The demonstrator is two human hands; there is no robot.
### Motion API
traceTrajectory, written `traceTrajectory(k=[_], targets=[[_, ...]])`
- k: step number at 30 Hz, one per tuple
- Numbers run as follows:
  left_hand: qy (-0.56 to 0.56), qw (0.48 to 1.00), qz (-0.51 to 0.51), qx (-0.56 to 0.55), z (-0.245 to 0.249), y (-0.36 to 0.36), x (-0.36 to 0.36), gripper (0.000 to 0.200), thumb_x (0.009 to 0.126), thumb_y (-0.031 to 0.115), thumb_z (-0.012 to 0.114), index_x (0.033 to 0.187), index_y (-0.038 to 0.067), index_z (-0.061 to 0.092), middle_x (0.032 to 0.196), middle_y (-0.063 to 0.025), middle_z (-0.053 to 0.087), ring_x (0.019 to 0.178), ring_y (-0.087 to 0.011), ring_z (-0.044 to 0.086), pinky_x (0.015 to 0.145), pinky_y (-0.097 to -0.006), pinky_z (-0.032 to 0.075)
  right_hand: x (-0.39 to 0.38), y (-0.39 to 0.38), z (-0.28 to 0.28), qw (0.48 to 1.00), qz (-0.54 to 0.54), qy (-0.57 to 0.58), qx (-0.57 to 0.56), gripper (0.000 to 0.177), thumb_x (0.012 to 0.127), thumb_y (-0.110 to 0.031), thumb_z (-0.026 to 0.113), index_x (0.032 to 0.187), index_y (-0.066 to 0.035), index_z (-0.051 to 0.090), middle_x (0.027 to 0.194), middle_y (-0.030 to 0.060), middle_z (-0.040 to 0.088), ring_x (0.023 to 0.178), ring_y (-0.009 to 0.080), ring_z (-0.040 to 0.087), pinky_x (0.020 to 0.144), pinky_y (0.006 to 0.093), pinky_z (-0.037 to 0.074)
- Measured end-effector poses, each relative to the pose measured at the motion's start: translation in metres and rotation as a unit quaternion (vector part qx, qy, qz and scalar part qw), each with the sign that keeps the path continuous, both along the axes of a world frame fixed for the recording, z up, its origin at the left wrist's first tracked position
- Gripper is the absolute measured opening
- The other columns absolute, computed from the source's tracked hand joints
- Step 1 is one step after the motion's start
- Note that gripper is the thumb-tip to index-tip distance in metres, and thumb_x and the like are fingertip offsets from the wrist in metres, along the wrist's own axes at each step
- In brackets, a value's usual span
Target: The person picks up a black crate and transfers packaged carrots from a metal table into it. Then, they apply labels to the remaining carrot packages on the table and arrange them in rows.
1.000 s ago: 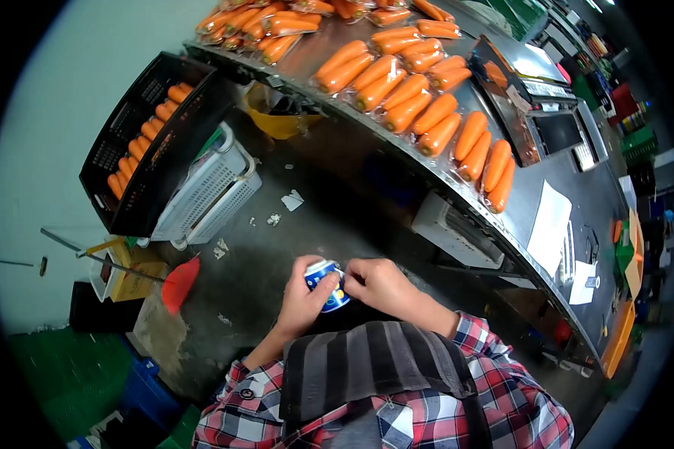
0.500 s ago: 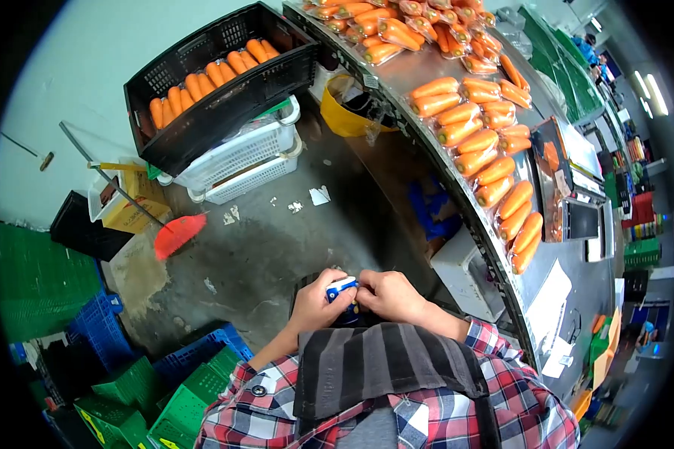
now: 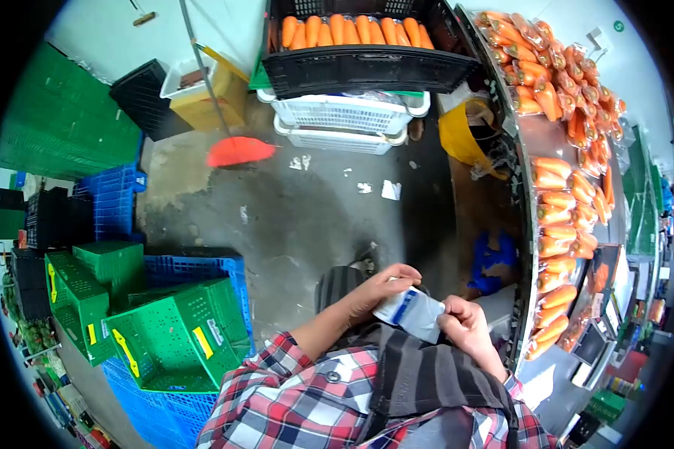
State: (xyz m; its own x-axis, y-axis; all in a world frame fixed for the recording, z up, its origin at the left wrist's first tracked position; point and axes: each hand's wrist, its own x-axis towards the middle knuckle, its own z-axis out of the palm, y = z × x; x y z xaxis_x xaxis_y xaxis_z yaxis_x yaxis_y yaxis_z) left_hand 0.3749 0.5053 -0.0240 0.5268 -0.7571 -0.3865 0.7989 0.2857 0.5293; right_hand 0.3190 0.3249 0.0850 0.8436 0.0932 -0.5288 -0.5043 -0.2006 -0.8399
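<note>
In front of my waist, a small white and blue packet (image 3: pixel 412 311) is held between my two hands, above a grey and black striped cloth (image 3: pixel 434 370). The fingers of my left hand (image 3: pixel 378 292) are closed on its upper left part. My right hand (image 3: pixel 468 325) pinches its right edge. To the right, bagged carrots (image 3: pixel 554 258) lie in rows along a metal table (image 3: pixel 528 299), with a pile of bagged carrots (image 3: pixel 569 82) farther back.
A black crate (image 3: pixel 374 63) of carrots rests on white baskets (image 3: pixel 344 112) ahead. A red broom (image 3: pixel 240 152) and yellow bucket (image 3: pixel 464 135) stand on the floor. Green crates (image 3: pixel 180 337) and blue crates (image 3: pixel 112 198) are at the left.
The view has turned, so the carrot crate is now straight ahead and more green crates show. The packet now shows its broad face between my hands, which are farther apart.
</note>
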Motion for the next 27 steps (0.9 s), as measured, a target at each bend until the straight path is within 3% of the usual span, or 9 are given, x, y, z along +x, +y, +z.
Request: traceTrajectory(k=[3,5,8,11,13,18,19,21,27], targets=[[0.06,0.994,-0.018,-0.089,-0.003,-0.006,0.01,0.04,0.084,0.027,0.057,0.114,0.004,0.047,0.107,-0.0109,0.054,0.097,-0.0179,0.054,0.086,-0.0288,0.044,0.021,-0.01,0.041,0.995,0.035,-0.087,-0.02,0.004,0.072,0.0,0.053,0.069,0.001,0.051,0.062,0.0026,0.049,0.057,0.0071,0.044,0.051,0.0228,0.035],[0.091,0.984,0.024,-0.151,-0.002,-0.009,0.012,0.04,0.08,0.02,0.061,0.114,0.004,0.048,0.104,-0.0135,0.056,0.098,-0.0212,0.056,0.086,-0.0313,0.045,0.027,-0.027,0.064,0.986,-0.038,-0.143,0.071,0.008,0.066,-0.004,0.054,0.066,0.003,0.053,0.064,0.0086,0.056,0.054,0.0128,0.051,0.05,0.0259,0.039],[0.072,0.986,0.011,-0.148,0.009,-0.016,0.019,0.045,0.075,0.022,0.063,0.114,0.004,0.05,0.113,-0.0166,0.054,0.101,-0.0243,0.055,0.088,-0.0349,0.045,0.047,-0.059,0.08,0.927,0.035,-0.218,0.302,0.014,0.062,-0.011,0.056,0.063,0.003,0.056,0.061,0.017,0.06,0.048,0.0235,0.056,0.048,0.0312,0.044],[0.025,0.99,0.02,-0.141,0.043,-0.028,0.032,0.062,0.069,0.04,0.062,0.116,0.003,0.048,0.113,-0.0171,0.053,0.103,-0.0258,0.053,0.089,-0.036,0.043,0.081,-0.084,0.08,0.829,0.201,-0.23,0.469,0.013,0.066,-0.01,0.057,0.06,0.001,0.053,0.059,0.0169,0.057,0.047,0.0265,0.054,0.046,0.0334,0.042],[0.07,0.984,0.034,-0.162,0.03,-0.033,0.038,0.059,0.071,0.034,0.063,0.119,0.004,0.045,0.115,-0.0142,0.052,0.107,-0.0237,0.052,0.092,-0.0339,0.04,0.101,-0.107,0.086,0.747,0.275,-0.261,0.546,0.012,0.077,-0.012,0.054,0.072,-0.002,0.05,0.063,0.0133,0.056,0.048,0.0251,0.054,0.044,0.0368,0.039],[0.101,0.987,0.05,-0.112,0.006,-0.054,0.059,0.049,0.083,0.04,0.054,0.114,0.004,0.046,0.106,-0.0158,0.055,0.097,-0.0266,0.056,0.084,-0.0361,0.046,0.117,-0.142,0.111,0.583,0.256,-0.35,0.687,0.019,0.089,-0.017,0.046,0.074,-0.006,0.041,0.056,0.006,0.049,0.043,0.0177,0.051,0.039,0.0338,0.039],[0.118,0.988,0.037,-0.09,-0.007,-0.059,0.063,0.046,0.085,0.041,0.05,0.112,0.003,0.047,0.105,-0.0158,0.056,0.094,-0.027,0.058,0.082,-0.0364,0.047,0.105,-0.147,0.127,0.642,0.185,-0.352,0.655,0.025,0.087,-0.005,0.036,0.063,-0.007,0.041,0.044,0.0043,0.043,0.036,0.0137,0.05,0.028,0.0307,0.038],[0.193,0.974,0.045,-0.111,-0.036,-0.073,0.066,0.052,0.088,0.052,0.037,0.096,0.004,0.056,0.095,-0.0149,0.06,0.084,-0.027,0.06,0.074,-0.0389,0.048,0.097,-0.147,0.136,0.66,0.159,-0.37,0.634,0.027,0.087,-0.004,0.036,0.061,-0.007,0.041,0.045,0.0057,0.045,0.037,0.0151,0.051,0.03,0.0313,0.041],[0.22,0.963,0.118,-0.097,-0.077,-0.079,0.066,0.061,0.087,0.058,0.035,0.093,0.002,0.06,0.093,-0.0162,0.062,0.088,-0.028,0.06,0.075,-0.0375,0.05,0.072,-0.199,0.143,0.769,0.238,-0.332,0.493,0.027,0.085,0.0,0.037,0.059,-0.007,0.041,0.051,0.0105,0.052,0.04,0.0193,0.054,0.037,0.0335,0.046]])
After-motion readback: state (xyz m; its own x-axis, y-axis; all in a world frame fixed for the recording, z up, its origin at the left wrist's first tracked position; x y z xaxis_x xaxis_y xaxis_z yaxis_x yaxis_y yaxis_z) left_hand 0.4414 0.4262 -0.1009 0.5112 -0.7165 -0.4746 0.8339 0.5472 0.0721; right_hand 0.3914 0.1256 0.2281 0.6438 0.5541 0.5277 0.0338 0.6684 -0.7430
